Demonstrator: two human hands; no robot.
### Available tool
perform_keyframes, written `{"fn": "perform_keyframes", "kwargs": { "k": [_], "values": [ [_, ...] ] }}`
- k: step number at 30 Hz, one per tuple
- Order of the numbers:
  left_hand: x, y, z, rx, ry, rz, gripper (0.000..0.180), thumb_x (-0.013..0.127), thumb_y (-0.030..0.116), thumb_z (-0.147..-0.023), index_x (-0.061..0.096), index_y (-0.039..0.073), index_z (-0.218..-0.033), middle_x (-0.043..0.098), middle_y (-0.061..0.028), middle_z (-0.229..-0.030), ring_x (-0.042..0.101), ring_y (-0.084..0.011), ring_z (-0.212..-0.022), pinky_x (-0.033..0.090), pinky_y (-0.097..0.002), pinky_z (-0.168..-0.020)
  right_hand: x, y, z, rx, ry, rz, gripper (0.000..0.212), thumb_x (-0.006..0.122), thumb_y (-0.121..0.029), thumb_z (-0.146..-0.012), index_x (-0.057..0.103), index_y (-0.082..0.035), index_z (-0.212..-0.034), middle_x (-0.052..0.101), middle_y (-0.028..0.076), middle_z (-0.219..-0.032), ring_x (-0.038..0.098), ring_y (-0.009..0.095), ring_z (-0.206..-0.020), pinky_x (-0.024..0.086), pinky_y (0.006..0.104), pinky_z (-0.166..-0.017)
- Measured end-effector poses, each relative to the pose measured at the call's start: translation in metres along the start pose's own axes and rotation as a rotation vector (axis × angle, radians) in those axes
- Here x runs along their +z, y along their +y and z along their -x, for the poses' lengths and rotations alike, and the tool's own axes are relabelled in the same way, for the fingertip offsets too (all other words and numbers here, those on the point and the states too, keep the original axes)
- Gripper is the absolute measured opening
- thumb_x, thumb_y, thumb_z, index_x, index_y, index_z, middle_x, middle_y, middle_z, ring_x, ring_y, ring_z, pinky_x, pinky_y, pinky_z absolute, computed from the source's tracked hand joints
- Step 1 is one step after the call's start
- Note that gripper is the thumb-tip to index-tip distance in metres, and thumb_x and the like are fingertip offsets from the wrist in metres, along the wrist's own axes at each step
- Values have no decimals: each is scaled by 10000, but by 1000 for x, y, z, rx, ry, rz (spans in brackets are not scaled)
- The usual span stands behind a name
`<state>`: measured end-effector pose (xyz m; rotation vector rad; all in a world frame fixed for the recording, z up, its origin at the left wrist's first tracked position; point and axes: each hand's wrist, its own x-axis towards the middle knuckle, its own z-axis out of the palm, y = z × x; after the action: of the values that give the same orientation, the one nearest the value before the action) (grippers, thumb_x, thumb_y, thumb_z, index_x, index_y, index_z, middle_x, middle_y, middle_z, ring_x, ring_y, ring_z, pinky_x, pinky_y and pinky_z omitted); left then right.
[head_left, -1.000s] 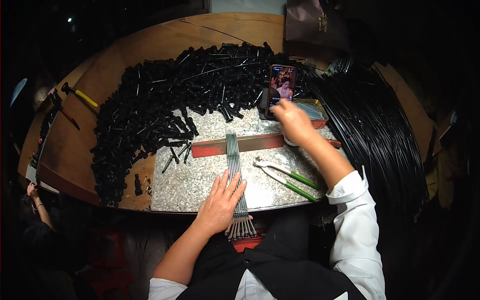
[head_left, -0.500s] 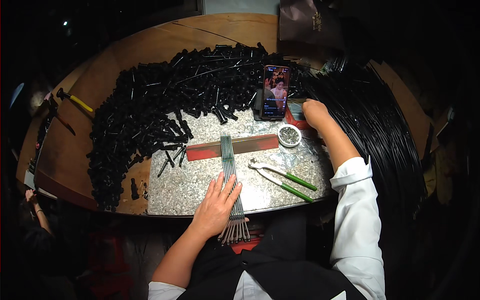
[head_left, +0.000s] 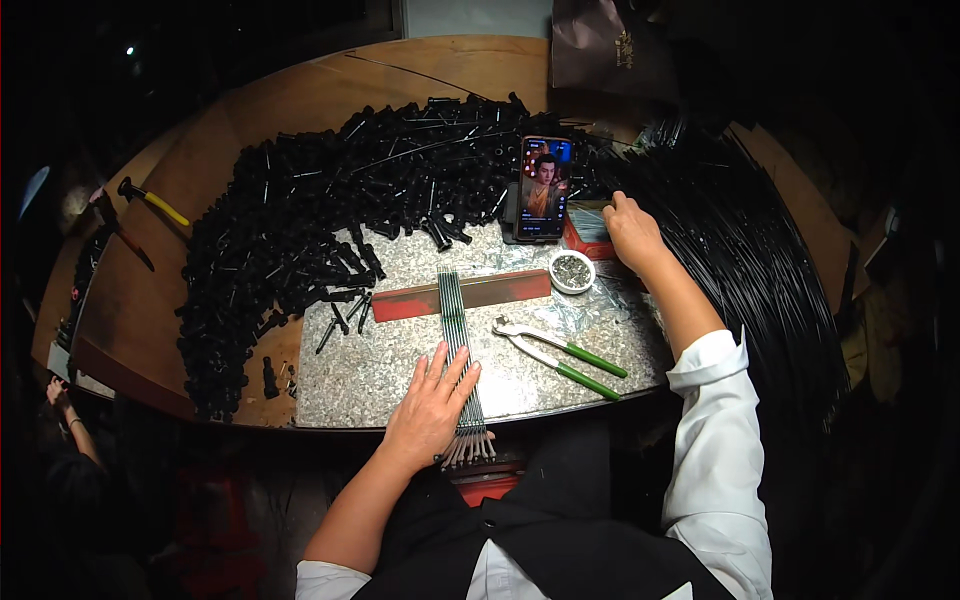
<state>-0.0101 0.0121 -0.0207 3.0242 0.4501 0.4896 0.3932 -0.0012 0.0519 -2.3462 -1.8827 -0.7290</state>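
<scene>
My left hand [head_left: 428,402] lies flat, fingers stretched out, over a row of thin dark rods [head_left: 455,325]. These rods run side by side toward me, crossing a red and brown straight bar [head_left: 400,303]; their thicker near ends fan out past the table edge. At the right, my right hand [head_left: 634,236] is closed, its fingertips together beside a red box [head_left: 590,250] that holds thin pieces. What it pinches, if anything, is hidden. A pair of pincers [head_left: 590,384] with green handles lies between my hands, near a small white bowl [head_left: 592,278] of tiny metal bits.
A large heap of black tubular parts [head_left: 300,200] covers the left and back of the table. Long black rods [head_left: 760,250] lie along the right. A phone [head_left: 543,190] stands upright at the back; a hammer [head_left: 160,205] lies left. Another person's hand [head_left: 62,395] shows far left.
The right hand has shifted slightly toward the right beside the red box. The left hand stays on the rods. The picture on the phone is different.
</scene>
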Motion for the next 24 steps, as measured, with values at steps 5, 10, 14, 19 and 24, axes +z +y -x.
{"fn": "perform_keyframes", "kwargs": {
  "k": [5, 10, 14, 19, 24],
  "values": [
    [-11, 4, 1, 3, 5, 29, 925, 713, 593, -671, 443, -5, -1323, 360, -226, -1422, 264, -426, -1359, 232, -555, -1093, -51, -25, 28, -13, 4, 129, 132, 540, 37, -736, 560, 40, -867, 523, 176, -961, 578, 318, -918, 521, 410, -739],
    [-42, 7, 0, 16, 123, 686, 950, 802, 519, -603, 453, 38, -1345, 432, -192, -1402, 312, -355, -1364, 195, -513, -1123, -96, -59, 69, -132, 23, -499, 187, 513, 124, -735, 458, 33, -889, 512, 219, -911, 558, 403, -843, 462, 437, -698],
    [-91, 24, -9, 61, 46, 1377, 815, 827, 363, -647, 506, -51, -1271, 577, -210, -1240, 516, -318, -1218, 365, -409, -1063, -142, -91, 99, -280, 47, -789, 140, 548, 92, -829, 487, 18, -932, 518, 148, -842, 591, 284, -777, 469, 357, -664],
    [-117, 33, -19, 65, 229, 1394, 264, 737, 72, -782, 663, -65, -995, 703, -174, -903, 701, -241, -846, 556, -307, -795, -187, -118, 119, -361, -12, -989, 240, 542, 140, -797, 509, 32, -1009, 549, 147, -943, 630, 256, -799, 530, 316, -673],
    [-126, 40, -22, 109, 321, 1139, 179, 683, 31, -823, 671, -28, -991, 710, -155, -866, 707, -212, -808, 565, -279, -721, -207, -128, 125, -507, 33, -1034, 401, 549, 186, -709, 524, 40, -1081, 563, 168, -981, 632, 255, -806, 547, 309, -656]
  ]
}}
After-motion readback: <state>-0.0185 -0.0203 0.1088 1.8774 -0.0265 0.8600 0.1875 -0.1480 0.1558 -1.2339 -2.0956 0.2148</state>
